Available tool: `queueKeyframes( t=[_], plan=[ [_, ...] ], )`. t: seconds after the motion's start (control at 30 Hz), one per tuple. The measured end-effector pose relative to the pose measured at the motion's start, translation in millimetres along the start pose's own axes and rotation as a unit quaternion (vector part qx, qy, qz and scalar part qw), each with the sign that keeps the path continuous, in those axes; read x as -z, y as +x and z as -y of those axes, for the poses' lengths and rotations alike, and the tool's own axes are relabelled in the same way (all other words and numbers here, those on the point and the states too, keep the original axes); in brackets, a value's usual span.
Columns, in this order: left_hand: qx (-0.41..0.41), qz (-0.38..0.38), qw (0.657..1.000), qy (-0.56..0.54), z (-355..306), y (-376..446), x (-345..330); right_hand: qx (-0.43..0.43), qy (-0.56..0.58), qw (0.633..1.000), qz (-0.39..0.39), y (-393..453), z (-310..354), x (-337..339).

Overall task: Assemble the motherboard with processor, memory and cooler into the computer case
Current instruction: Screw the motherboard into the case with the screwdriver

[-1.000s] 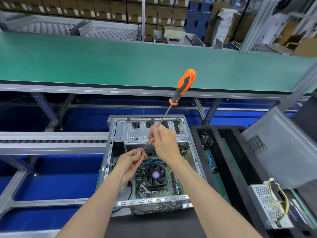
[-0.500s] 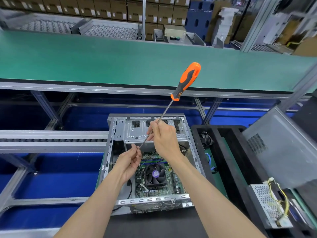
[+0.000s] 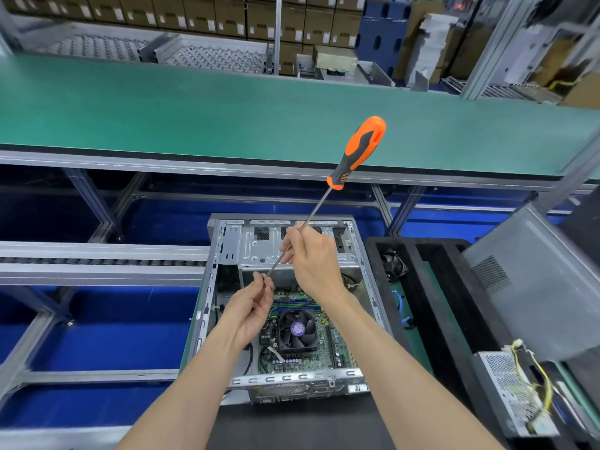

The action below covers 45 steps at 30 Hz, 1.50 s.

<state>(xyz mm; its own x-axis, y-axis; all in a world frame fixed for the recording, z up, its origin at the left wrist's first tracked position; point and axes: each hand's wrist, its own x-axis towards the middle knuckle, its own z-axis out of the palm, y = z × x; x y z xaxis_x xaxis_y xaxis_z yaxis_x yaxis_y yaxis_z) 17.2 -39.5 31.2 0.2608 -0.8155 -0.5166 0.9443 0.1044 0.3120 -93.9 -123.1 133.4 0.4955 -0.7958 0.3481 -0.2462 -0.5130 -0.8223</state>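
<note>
right hand: your right hand [image 3: 313,259] is raised over the far part of the computer case [image 3: 224,251]; its grip is clenched round the metal shaft of the screwdriver [image 3: 356,153], partway along it.
screwdriver: it tilts, orange and black handle up and away toward the green conveyor belt [image 3: 194,115], tip down toward your left hand.
left hand: your left hand [image 3: 251,306] sits just below and left of the right one; its fingertips [image 3: 263,280] are pinched together right at the screwdriver tip. whatever they pinch is too small to make out.
computer case: it lies open on its side on the dark desk [image 3: 292,427], at the desk's far edge, open face up, directly under both your hands.
motherboard: the motherboard [image 3: 319,352] lies flat inside the case, in the half nearer you.
cooler: the cooler [image 3: 297,329], a black fan with a purple hub, sits on the board just below your hands.
memory: slots show beyond the fan, partly hidden by your hands; you cannot tell from here what they hold.
right of the case: a black tray [image 3: 431,287] lies just beside it, a grey side panel [image 3: 532,280] leans over its far right, and a perforated metal box with yellow wires [image 3: 509,391] rests near the desk's right edge.
</note>
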Motion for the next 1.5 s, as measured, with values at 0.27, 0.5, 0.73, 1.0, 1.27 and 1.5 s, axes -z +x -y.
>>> queueKeyframes(
  t=[0.27, 0.5, 0.73, 1.0, 1.27, 1.5],
  plan=[
    [0.011, -0.005, 1.000, -0.025, 1, -3, -5, -0.007, 0.019, 1.000, 0.004, -1, 2, -5],
    [0.010, -0.010, 0.999, -0.051, 0, -3, -4, -0.004, 0.026, 1.000, 0.004, -2, 4, -8],
    [0.000, -0.022, 0.996, -0.087, -2, -3, -3, -0.024, 0.063, 0.998, 0.014, -1, 7, -8],
    [-0.009, -0.037, 0.997, -0.064, -6, -7, 2, -0.015, 0.062, 0.998, -0.017, 9, 12, 6],
    [-0.036, -0.003, 0.999, -0.006, -4, -6, 0, -0.009, 0.031, 0.999, 0.001, 10, 9, 5],
    [-0.005, -0.007, 1.000, -0.026, -4, -3, 0, -0.015, 0.027, 0.999, 0.016, 6, 8, -2]
  ],
)
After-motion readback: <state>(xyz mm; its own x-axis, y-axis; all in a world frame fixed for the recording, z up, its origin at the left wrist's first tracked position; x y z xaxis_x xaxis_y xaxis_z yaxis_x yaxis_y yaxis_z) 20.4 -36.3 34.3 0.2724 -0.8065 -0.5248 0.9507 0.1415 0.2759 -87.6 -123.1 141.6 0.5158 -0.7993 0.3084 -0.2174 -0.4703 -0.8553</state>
